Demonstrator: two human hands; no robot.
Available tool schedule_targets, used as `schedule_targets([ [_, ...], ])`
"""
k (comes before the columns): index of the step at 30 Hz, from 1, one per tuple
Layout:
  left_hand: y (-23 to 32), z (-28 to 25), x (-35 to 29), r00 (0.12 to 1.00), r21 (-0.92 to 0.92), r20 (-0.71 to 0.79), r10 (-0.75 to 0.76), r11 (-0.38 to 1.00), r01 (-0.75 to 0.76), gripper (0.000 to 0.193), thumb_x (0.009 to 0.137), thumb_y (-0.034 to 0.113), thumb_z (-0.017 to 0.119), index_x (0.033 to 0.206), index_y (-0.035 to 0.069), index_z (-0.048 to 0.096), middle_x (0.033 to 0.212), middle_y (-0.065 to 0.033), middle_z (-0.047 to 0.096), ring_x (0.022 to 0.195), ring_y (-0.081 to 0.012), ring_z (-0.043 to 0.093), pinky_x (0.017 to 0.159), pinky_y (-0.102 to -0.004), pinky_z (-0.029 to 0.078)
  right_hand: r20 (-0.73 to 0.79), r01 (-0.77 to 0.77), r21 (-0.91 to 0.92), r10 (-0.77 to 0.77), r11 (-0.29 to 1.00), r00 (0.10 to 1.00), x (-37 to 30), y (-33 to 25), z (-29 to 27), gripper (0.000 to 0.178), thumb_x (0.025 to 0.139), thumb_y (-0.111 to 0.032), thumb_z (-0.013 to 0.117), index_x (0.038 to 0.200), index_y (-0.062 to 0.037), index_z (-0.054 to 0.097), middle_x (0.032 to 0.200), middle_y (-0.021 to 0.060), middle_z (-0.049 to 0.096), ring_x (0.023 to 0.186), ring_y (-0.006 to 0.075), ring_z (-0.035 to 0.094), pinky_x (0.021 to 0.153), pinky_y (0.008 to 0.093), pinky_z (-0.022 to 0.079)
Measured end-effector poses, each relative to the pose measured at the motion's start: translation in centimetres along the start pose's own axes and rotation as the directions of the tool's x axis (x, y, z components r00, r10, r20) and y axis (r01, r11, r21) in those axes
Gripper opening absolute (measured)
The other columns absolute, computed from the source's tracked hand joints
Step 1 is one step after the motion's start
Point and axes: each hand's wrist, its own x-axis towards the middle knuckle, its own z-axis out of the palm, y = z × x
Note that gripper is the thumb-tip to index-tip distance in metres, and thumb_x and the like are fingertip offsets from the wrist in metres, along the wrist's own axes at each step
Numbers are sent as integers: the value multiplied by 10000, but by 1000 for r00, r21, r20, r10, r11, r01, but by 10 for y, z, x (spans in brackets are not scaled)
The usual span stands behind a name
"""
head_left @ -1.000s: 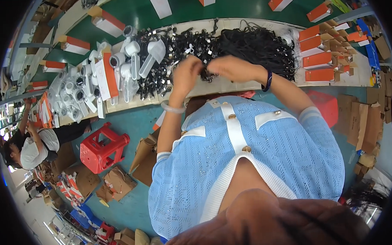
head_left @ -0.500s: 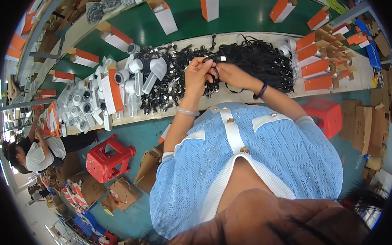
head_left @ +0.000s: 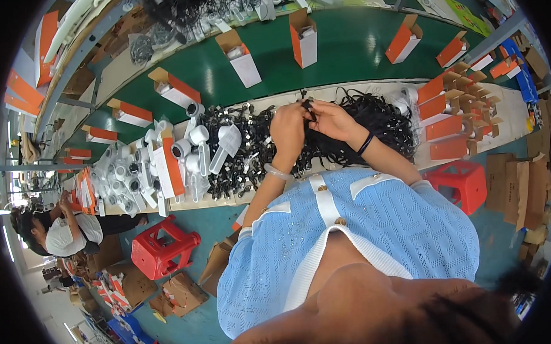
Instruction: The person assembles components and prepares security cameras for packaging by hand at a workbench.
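Observation:
Both hands meet over the bench, closed on a black cable between them. My left hand pinches it, its back turned toward me. My right hand grips it from the other side with bent fingers. Beneath and right of the hands lies a heap of loose black cables. To the left spreads a pile of bundled black cables with light-coloured connectors. Farther left are white handheld devices with round heads, some in clear bags. How the cable is looped between the fingers is partly hidden.
Orange-and-white boxes stand along a green conveyor belt beyond the bench. More open boxes are packed at the bench's right end. Red stools stand on the floor. At far left is another person.
My view has tilted, so the bench sits lower and more shows beyond the belt. My left hand has turned its back toward me, and my fingers have shifted on the cable.

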Motion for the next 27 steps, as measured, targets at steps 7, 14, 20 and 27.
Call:
schedule_targets([
  [7,-2,-3,-24,989,65,138,-54,997,46,539,735,0,609,1246,35,440,1290,-217,390,1137,-404,425,943,-451,384,226,426,-888,-639,176,735,77,-88,-11,221,870,-173,582,1059,-60,595,902,40,578,732,159,567,687,261,476],
  [14,-21,-13,-65,926,12,327,-188,981,195,384,756,-1,574,1134,57,545,1238,-186,457,1113,-371,449,941,-414,394,133,-236,-811,-561,-536,817,122,-200,-17,122,787,-96,543,890,-57,595,941,120,561,876,301,546,749,433,437],
  [20,-33,-26,-85,912,51,166,-374,927,371,255,775,-12,566,1022,41,603,1072,-142,567,943,-324,550,824,-393,443,565,-186,-349,-365,-919,740,126,-182,-45,232,856,-181,469,909,3,601,984,161,599,920,287,548,797,457,410],
  [27,-29,16,-53,957,-33,241,-162,984,174,168,734,159,690,861,63,639,958,-79,569,904,-282,532,787,-382,425,534,-7,-531,-341,-847,774,130,-167,-8,187,804,-146,516,911,-40,628,997,131,596,965,294,532,847,429,380],
])
